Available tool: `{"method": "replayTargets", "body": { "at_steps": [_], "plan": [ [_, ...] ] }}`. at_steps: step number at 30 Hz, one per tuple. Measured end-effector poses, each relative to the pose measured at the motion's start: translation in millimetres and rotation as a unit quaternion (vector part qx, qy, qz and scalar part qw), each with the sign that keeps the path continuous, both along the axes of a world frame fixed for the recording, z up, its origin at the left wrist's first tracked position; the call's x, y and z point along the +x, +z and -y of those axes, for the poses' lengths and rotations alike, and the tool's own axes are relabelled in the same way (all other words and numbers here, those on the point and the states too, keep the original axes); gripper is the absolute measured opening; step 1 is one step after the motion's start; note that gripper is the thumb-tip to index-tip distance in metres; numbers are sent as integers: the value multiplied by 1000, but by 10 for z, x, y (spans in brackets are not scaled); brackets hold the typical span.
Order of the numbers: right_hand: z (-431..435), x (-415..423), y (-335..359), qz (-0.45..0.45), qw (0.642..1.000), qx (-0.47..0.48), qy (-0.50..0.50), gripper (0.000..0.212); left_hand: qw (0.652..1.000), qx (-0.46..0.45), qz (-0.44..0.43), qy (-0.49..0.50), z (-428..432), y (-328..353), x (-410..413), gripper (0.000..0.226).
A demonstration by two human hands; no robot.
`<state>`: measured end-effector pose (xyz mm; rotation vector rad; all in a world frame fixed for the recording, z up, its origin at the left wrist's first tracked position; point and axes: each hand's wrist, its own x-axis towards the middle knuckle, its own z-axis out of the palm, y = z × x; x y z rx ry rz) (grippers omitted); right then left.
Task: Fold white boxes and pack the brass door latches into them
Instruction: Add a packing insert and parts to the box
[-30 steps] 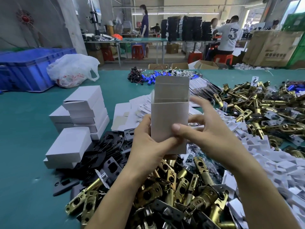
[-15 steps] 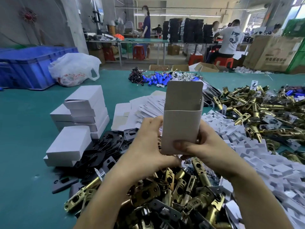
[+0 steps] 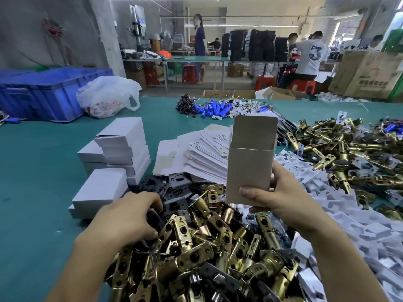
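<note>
Right hand grips white box low down, thumb across the front face, fingers wrapped behind. Box is just off centre toward 3 o'clock, above the table. Long axis runs 6–12, near upright; open mouth and raised tuck flap point to 12.

Left hand at 8 o'clock, fingers curled down onto black plates at the edge of the brass latches heaped at 6. Can't tell if it's actually got one pinched.

Folded boxes stacked at 9, more latches at 3.
</note>
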<state>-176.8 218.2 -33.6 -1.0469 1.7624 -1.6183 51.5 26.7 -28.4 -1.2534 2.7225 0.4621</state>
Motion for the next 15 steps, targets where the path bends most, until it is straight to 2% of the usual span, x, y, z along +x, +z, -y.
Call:
{"method": "replayTargets", "body": {
  "at_steps": [2, 7, 9, 15],
  "plan": [
    [0, 1, 3, 0, 1000, -1, 3, 49, 1000, -15, -20, 10, 16, -55, -25, 38],
    [5, -6, -8, -7, 1000, 5, 8, 50, 999, -23, 14, 23, 57, -151, -55, 52],
    [2, -12, -7, -6, 1000, 4, 8, 49, 999, -21, 5, 30, 71, -149, -48, 43],
    [-16, -16, 0, -3, 1000, 1, 10, 51, 987, -54, -135, 75, 11, -129, -102, 25]
  ]
}}
